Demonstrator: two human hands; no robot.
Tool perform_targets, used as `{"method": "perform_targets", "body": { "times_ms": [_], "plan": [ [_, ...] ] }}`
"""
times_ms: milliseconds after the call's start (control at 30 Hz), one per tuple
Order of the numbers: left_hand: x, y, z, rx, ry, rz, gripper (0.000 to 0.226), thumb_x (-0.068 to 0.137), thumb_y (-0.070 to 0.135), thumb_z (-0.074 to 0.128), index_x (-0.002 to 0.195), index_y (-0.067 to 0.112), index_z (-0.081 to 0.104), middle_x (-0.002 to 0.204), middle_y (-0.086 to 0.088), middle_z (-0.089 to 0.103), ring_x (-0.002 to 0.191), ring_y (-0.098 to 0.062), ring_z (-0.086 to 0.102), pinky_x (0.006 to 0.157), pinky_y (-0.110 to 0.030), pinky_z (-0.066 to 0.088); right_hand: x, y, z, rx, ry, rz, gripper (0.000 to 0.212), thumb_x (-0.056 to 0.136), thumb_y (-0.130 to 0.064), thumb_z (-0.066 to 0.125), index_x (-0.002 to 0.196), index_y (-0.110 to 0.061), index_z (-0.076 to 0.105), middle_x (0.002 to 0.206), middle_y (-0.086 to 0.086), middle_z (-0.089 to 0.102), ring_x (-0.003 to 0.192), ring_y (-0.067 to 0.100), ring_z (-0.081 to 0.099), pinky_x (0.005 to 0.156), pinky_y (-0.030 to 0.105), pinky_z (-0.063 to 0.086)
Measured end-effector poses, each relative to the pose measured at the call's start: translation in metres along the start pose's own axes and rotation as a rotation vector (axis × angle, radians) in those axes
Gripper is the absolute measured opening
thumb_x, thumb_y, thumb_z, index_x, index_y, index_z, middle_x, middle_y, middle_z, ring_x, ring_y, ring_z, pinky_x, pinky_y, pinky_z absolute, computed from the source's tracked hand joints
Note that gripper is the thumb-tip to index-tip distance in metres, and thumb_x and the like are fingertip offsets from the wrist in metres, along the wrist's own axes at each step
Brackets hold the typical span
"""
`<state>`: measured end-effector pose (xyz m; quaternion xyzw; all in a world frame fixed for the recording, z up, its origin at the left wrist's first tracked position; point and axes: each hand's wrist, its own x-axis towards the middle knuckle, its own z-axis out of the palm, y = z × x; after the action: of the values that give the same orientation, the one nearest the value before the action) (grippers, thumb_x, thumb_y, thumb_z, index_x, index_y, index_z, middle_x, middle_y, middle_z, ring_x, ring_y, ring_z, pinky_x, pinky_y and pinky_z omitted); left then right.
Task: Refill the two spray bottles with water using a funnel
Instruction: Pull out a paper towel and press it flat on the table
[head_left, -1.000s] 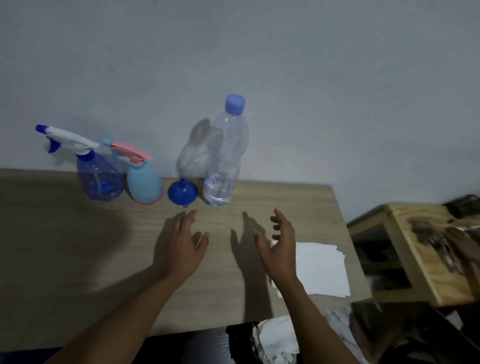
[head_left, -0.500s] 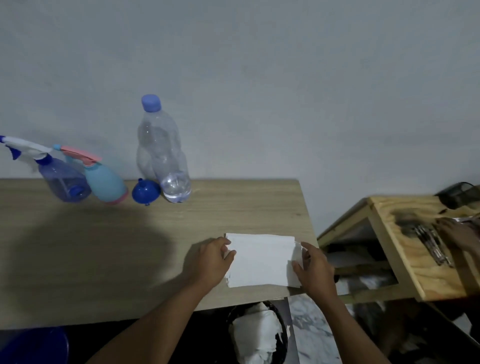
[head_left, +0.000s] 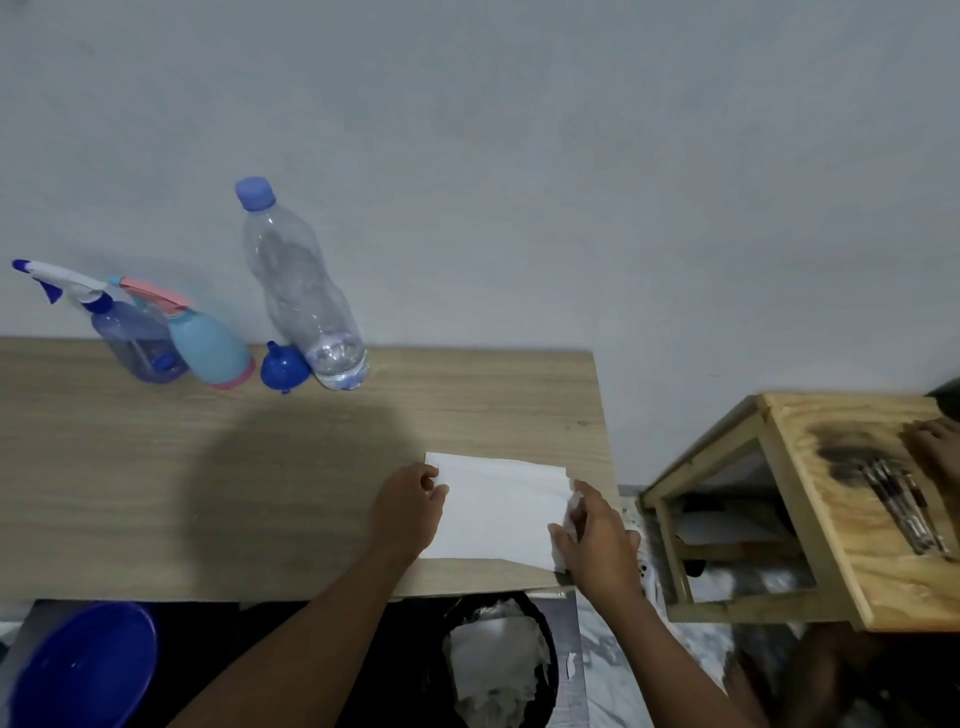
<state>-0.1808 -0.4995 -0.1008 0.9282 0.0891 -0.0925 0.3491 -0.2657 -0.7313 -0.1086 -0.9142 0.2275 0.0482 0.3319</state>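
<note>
Two spray bottles stand at the back left of the wooden table (head_left: 260, 493): a clear blue one (head_left: 137, 348) with a white and blue trigger, and a light blue one (head_left: 210, 348) with a pink trigger. A blue funnel (head_left: 283, 368) lies beside them, against a nearly empty clear water bottle (head_left: 306, 306) with a blue cap. Near the table's front right, a white paper sheet (head_left: 498, 512) lies flat. My left hand (head_left: 408, 506) pinches its left edge. My right hand (head_left: 597, 535) grips its right edge, which is crumpled there.
A bin (head_left: 498, 660) with crumpled white paper sits under the table's front edge. A blue bowl (head_left: 83, 670) is at lower left. A wooden stool (head_left: 852, 499) at the right bears metal tools and another person's hand (head_left: 935, 447).
Both hands came back from the table's middle to the white sheet and took its edges. The view swung right, then a little back. The sheet's right edge now looks crumpled.
</note>
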Motion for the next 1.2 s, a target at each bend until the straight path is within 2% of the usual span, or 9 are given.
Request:
{"method": "perform_targets", "body": {
  "times_ms": [233,333,400,467,567,667,900,1100,1200],
  "plan": [
    [0.000,0.004,-0.001,-0.023,0.055,0.094,0.005,0.085,0.020,0.071,0.086,0.019,0.067,0.086,0.007,0.061,0.084,-0.016,0.059,0.075,-0.023,0.038,0.002,0.002,0.001,0.025,-0.022,-0.010,0.067,0.085,-0.031,0.074,0.143,-0.035,0.040,0.107,-0.011,0.063,0.105,0.017,0.059,0.101,0.047,0.037],
    [-0.012,0.001,-0.008,-0.089,0.086,0.222,0.023,0.076,0.012,0.077,0.075,0.029,0.062,0.078,0.015,0.061,0.070,-0.007,0.053,0.068,-0.019,0.038,0.003,0.005,0.003,0.082,-0.034,-0.021,0.067,0.083,-0.039,0.069,0.140,-0.044,0.035,0.104,-0.011,0.065,0.101,0.017,0.062,0.096,0.052,0.046],
    [-0.021,0.000,-0.015,-0.190,0.074,0.234,0.035,0.070,0.006,0.078,0.069,0.037,0.060,0.080,0.014,0.071,0.069,-0.008,0.060,0.068,-0.018,0.044,0.004,0.006,0.002,0.136,-0.027,-0.018,0.059,0.083,-0.046,0.061,0.136,-0.049,0.036,0.096,-0.014,0.065,0.094,0.014,0.063,0.095,0.052,0.047],
    [-0.025,0.003,-0.021,-0.276,0.069,0.206,0.037,0.069,0.002,0.078,0.064,0.035,0.062,0.079,0.009,0.074,0.067,-0.007,0.065,0.064,-0.019,0.048,0.004,0.002,-0.001,0.137,0.000,-0.001,0.051,0.088,-0.041,0.059,0.136,-0.045,0.042,0.091,-0.014,0.066,0.087,0.009,0.062,0.098,0.048,0.044],
    [-0.033,0.011,-0.029,-0.395,0.054,0.158,0.029,0.071,-0.006,0.077,0.064,0.020,0.066,0.074,0.000,0.074,0.059,-0.002,0.063,0.060,-0.017,0.050,0.002,-0.004,-0.009,0.057,0.036,0.013,0.032,0.095,-0.028,0.058,0.127,-0.034,0.055,0.091,-0.007,0.067,0.078,0.009,0.052,0.096,0.040,0.036],
    [-0.038,0.017,-0.035,-0.489,0.007,0.157,0.024,0.073,-0.010,0.075,0.067,0.012,0.068,0.074,-0.012,0.074,0.056,-0.001,0.059,0.057,-0.013,0.048,0.001,-0.007,-0.009,0.076,0.041,0.021,0.018,0.095,-0.026,0.059,0.113,-0.026,0.062,0.091,-0.005,0.067,0.079,0.010,0.053,0.099,0.044,0.040],
    [-0.037,0.022,-0.043,-0.507,-0.015,0.131,0.012,0.077,0.007,0.080,0.073,0.016,0.074,0.073,0.000,0.075,0.062,-0.004,0.060,0.064,-0.019,0.048,0.001,-0.004,-0.009,0.134,0.051,0.029,0.016,0.095,-0.028,0.062,0.110,-0.032,0.063,0.094,-0.014,0.068,0.092,0.008,0.061,0.100,0.039,0.032],
    [-0.039,0.021,-0.047,-0.391,-0.021,0.164,0.012,0.076,0.013,0.081,0.072,0.020,0.072,0.053,0.009,0.055,0.053,-0.007,0.048,0.060,-0.026,0.043,-0.001,-0.013,-0.015,0.091,0.029,0.025,0.013,0.097,-0.023,0.056,0.102,-0.031,0.065,0.100,-0.012,0.069,0.094,0.011,0.059,0.094,0.037,0.029],
    [-0.039,0.017,-0.048,-0.391,0.012,0.151,0.011,0.077,0.014,0.081,0.074,0.020,0.072,0.060,-0.005,0.066,0.055,-0.008,0.055,0.063,-0.027,0.047,-0.003,-0.013,-0.016,0.158,0.049,0.006,0.016,0.096,-0.021,0.056,0.091,-0.036,0.062,0.094,-0.016,0.067,0.090,0.010,0.057,0.099,0.040,0.035]
  ]
}}
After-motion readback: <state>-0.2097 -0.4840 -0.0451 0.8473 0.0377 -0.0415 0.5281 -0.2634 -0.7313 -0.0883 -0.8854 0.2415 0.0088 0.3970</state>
